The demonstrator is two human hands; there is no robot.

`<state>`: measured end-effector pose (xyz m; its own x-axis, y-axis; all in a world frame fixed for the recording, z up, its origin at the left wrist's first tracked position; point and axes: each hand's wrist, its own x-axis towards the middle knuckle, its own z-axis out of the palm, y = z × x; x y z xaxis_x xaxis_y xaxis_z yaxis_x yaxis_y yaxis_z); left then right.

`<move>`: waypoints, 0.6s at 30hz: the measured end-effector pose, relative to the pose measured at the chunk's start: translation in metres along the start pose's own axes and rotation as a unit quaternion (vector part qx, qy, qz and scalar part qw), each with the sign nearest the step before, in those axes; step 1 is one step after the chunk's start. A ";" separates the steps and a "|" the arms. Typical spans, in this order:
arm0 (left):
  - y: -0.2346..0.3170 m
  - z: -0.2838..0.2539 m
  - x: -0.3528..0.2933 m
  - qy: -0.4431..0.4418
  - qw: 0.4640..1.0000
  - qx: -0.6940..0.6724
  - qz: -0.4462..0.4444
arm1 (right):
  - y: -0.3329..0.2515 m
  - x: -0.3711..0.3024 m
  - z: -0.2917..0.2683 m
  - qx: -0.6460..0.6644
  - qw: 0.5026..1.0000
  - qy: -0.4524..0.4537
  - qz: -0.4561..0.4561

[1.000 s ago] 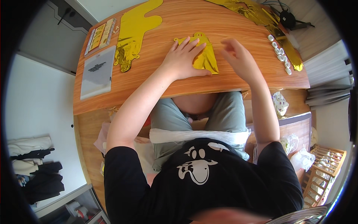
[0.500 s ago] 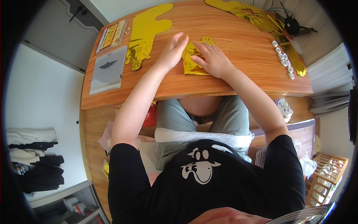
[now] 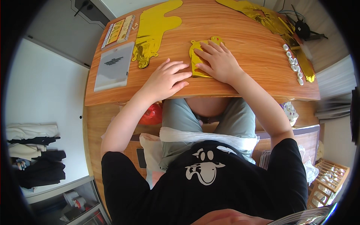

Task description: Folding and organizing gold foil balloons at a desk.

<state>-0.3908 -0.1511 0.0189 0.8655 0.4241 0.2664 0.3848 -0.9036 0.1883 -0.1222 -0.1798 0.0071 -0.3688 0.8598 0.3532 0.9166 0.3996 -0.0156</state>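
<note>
A folded gold foil balloon lies near the front edge of the table, with small tabs at its far edge. My right hand rests flat on it with the fingers apart, covering much of its right part. Just left of the foil is my left hand, open and holding nothing, its fingertips close to the foil's left edge. Farther left lies a flat, uninflated gold foil balloon, smooth at the far end and crinkled at the near end. Another long gold foil balloon stretches along the far right side.
On the table's left are a frosted plastic pouch and a flat printed package. Several small white rolls line the right side near a black device with cables. A wooden rack stands at lower right.
My left hand has come down from beside the foil's upper left, turning palm down with fingers spread. My right hand stays on the folded foil, fingers now flatter. The view has shifted slightly.
</note>
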 end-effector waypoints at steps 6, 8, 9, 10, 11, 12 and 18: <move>-0.012 -0.002 0.002 -0.011 0.998 0.012 0.056 | 0.004 0.002 0.006 0.060 0.998 -0.026 -0.012; -0.012 -0.004 0.001 -0.022 0.998 -0.005 0.062 | 0.005 0.001 0.008 0.060 0.998 -0.026 -0.012; -0.012 -0.005 0.000 -0.032 0.997 -0.020 0.068 | 0.005 0.001 0.008 0.059 0.998 -0.024 -0.013; -0.011 -0.006 0.000 -0.032 0.997 -0.022 0.069 | 0.006 0.001 0.008 0.059 0.998 -0.025 -0.011; -0.011 -0.009 0.000 -0.032 0.996 -0.006 0.083 | 0.005 0.001 0.009 0.058 0.998 -0.027 -0.008; -0.011 -0.010 0.000 -0.031 0.995 0.009 0.097 | 0.005 0.001 0.009 0.057 0.998 -0.028 -0.005; -0.014 -0.024 0.003 -0.036 0.990 0.026 0.133 | 0.005 0.003 0.010 0.060 0.998 -0.024 -0.008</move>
<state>-0.4012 -0.1353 0.0397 0.9581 0.1680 0.2320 0.1556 -0.9853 0.0710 -0.1201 -0.1721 -0.0011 -0.3928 0.8661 0.3090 0.8867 0.4458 -0.1223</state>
